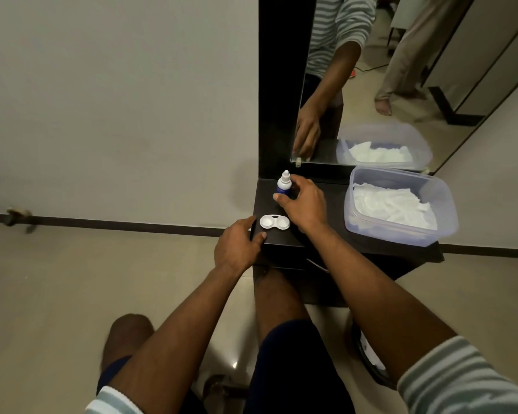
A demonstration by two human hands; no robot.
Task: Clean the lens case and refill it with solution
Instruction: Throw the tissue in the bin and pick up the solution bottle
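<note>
Lens case (274,222) open on dark shelf (326,231), steadied nearby by loosely curled left hand (239,245); at twelve o'clock, solution bottle (283,183) gripped by right hand (305,201), presumably for refilling.

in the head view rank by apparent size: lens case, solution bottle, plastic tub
1. plastic tub, by far the largest
2. and 3. lens case and solution bottle look similar; the right hand hides part of the bottle.
</note>
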